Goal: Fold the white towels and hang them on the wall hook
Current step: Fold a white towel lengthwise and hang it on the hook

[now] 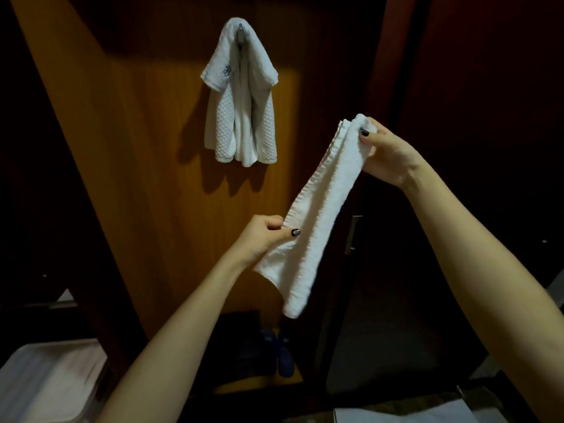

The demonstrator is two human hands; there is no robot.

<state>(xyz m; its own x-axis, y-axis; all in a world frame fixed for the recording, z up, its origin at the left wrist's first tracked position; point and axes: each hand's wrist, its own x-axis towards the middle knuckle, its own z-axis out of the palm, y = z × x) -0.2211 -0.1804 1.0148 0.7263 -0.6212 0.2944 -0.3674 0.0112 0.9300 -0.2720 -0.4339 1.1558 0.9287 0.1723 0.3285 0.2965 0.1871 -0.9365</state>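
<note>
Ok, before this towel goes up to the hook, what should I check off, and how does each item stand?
1. Right hand pinches the held towel at its top end: ok.
2. Left hand grips its lower part: ok.
3. Towel folded into a narrow strip: ok.
4. Room left on the wall hook: cannot tell, hung towels cover most of it.
5. Space between towel and hook unobstructed: ok.
</note>
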